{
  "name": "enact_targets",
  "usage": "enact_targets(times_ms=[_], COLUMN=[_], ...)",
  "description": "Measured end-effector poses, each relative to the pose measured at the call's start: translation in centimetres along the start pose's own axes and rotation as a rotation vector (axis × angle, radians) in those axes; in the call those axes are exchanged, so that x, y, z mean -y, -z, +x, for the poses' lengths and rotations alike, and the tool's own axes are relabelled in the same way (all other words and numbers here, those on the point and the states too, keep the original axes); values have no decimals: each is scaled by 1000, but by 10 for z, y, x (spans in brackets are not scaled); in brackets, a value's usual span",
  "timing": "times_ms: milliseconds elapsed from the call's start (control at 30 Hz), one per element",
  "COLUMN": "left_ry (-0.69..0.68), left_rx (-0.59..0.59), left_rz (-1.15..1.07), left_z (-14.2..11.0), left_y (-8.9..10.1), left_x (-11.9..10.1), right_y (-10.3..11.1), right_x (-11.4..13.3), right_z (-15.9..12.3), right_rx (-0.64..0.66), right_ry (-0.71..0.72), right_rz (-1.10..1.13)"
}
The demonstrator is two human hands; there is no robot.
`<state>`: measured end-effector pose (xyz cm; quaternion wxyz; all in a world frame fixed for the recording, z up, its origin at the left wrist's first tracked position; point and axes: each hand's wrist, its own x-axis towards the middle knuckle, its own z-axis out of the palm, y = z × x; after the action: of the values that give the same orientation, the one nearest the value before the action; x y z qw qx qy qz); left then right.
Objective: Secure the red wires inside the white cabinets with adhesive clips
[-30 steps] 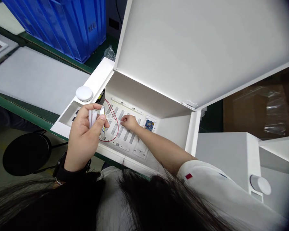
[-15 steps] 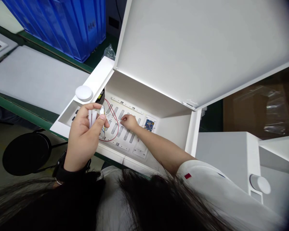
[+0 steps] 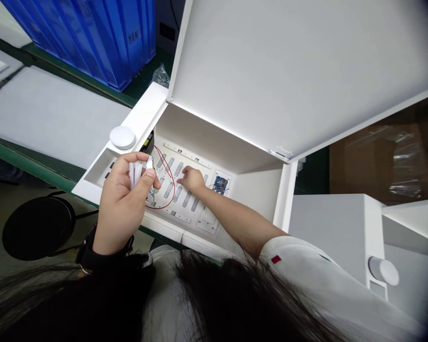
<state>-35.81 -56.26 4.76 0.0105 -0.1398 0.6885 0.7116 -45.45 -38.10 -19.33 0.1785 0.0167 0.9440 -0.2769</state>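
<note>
My left hand (image 3: 128, 192) is closed over the near left side of a white cabinet (image 3: 189, 236). Several white strips (image 3: 135, 173) are tucked in its fingers. Between thumb and forefinger it pinches a small white piece (image 3: 150, 162), with a thin yellowish length hanging below. Inside the cabinet my right hand (image 3: 192, 180) is just above the slotted floor (image 3: 179, 194), thumb and forefinger apart and nothing visible between them. A red wire (image 3: 174, 188) loops between the hands. A blue circuit board (image 3: 220, 185) lies right of my right hand, with thin wires by it.
The cabinet's lid (image 3: 288, 76) stands raised at the back. A round white knob (image 3: 122, 137) tops its left side. A blue crate (image 3: 92, 42) stands behind left, and a black stool (image 3: 39, 228) is below. Another white cabinet (image 3: 328, 232) and cardboard (image 3: 371, 161) are at right.
The thumb and forefinger of my right hand have come apart from a pinch, the hand staying in nearly the same spot. My left hand keeps its hold.
</note>
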Motion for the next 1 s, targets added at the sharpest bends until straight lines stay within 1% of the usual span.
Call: enact_targets(times_ms=[133, 267, 333, 467, 567, 633, 700, 800, 867, 1000], left_ry=[-6, -9, -5, -8, -8, -6, -6, -14, -31, -50], left_rx=[5, 5, -1, -15, -15, -9, -1, 8, 12, 19], left_rz=[13, 11, 5, -27, -30, -25, -17, -2, -1, 5], left_z=[0, 0, 0, 0, 0, 1, 1, 2, 2, 1], left_y=[0, 0, 0, 0, 0, 0, 1, 1, 1, 2], left_x=[0, 1, 1, 1, 1, 2, 2, 4, 4, 3], right_y=[-1, -4, -4, -1, 0, 1, 3, 9, 11, 11], right_x=[-5, -2, 1, 11, 17, 18, 19, 16, 15, 16], right_z=[6, 5, 1, -11, -18, -18, -13, -5, -2, -8], right_rx=[-38, -46, -37, -22, 44, 77, 80, 42, 22, 54], right_ry=[-72, -101, -85, -4, 8, 11, -21, -140, -177, -93], right_rz=[64, 57, -10, -207, -270, -291, -285, -237, -233, -312])
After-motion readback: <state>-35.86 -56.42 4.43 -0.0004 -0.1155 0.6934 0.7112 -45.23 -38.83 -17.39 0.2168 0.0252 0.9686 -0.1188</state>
